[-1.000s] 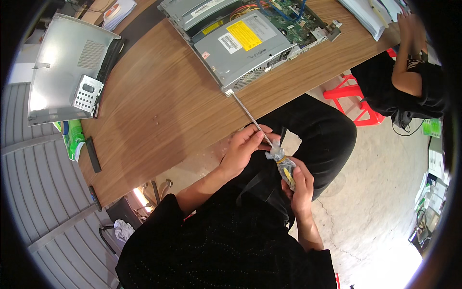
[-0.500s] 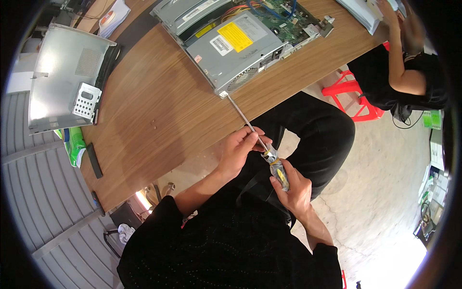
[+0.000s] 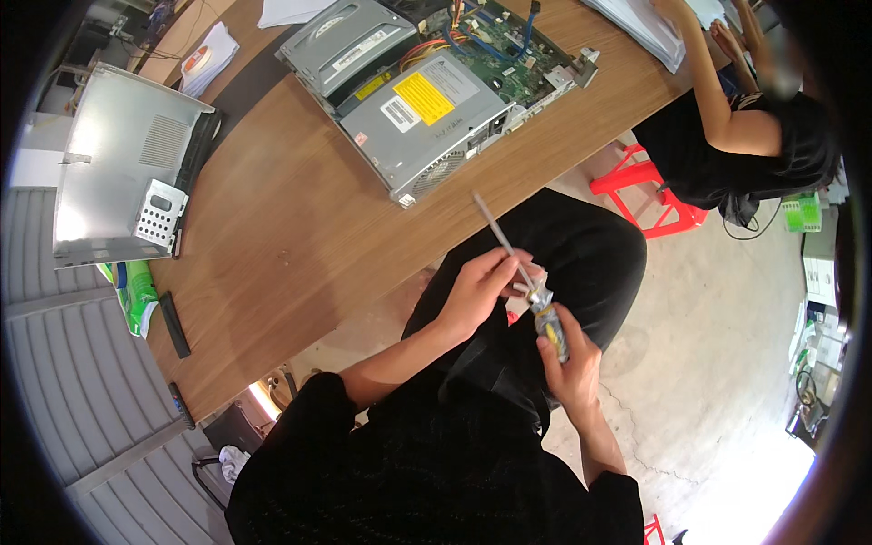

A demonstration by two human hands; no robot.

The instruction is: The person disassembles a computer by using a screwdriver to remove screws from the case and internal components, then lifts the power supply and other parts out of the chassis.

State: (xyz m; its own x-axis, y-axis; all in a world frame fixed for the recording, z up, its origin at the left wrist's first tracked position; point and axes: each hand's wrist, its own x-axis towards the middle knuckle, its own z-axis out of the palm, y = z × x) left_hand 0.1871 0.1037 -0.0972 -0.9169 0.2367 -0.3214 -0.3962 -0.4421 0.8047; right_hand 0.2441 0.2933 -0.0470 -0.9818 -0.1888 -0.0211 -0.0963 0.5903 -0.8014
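Note:
A screwdriver (image 3: 493,221) with a long metal shaft is in both my hands, above my lap at the table's near edge. My right hand (image 3: 570,363) is closed round its clear handle, which has yellow parts. The fingers of my left hand (image 3: 481,292) pinch the shaft near the handle. The screwdriver's tip points up and away, apart from the opened computer case (image 3: 397,184) on the table. In that case sit a grey metal box (image 3: 427,136) with a yellow label, a drive bay (image 3: 350,41), coloured wires and a green circuit board (image 3: 509,77).
A metal case cover (image 3: 109,136) lies at the table's left, near a black strip (image 3: 174,324) and a green packet (image 3: 136,291). The wooden table (image 3: 263,263) ends at my knees. At the right, a person in black (image 3: 727,136) sits by a red stool (image 3: 627,186).
The screwdriver's tip has left the case's near corner and moved right, toward me. Both my hands moved slightly right and down with it. Their grip looks the same.

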